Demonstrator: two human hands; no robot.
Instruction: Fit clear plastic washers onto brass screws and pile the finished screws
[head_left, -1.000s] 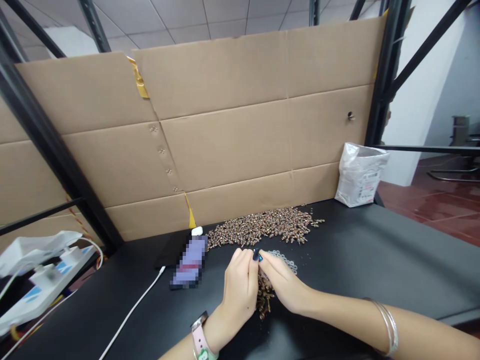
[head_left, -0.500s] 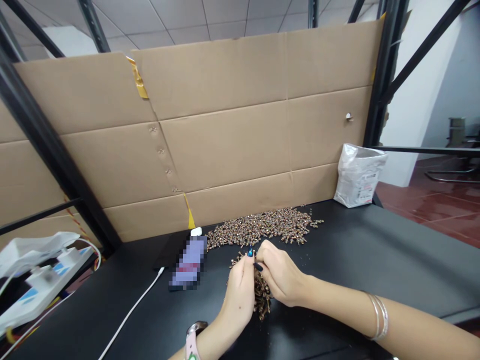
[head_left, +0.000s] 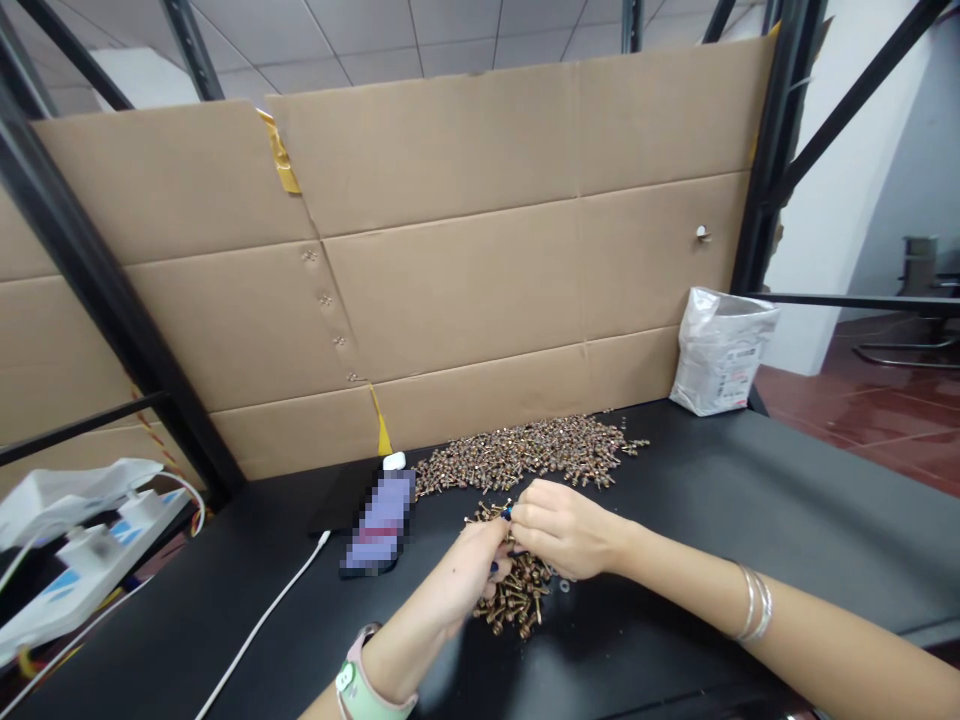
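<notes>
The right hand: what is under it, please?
Under the right hand, a small heap of brass-coloured screws on the black table reaches in; what lies below the palm is covered.

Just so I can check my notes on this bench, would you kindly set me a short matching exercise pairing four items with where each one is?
Items:
1. White plastic bag
2. Wristwatch with a pink strap
3. Silver bangles
4. Large pile of screws

Places:
A. Around the right arm
B. At the right end of the black bench, against the cardboard wall
C. Around the left arm
D. On the black bench, beside a blurred object

Pairs: 1-B, 2-C, 3-A, 4-D
</notes>
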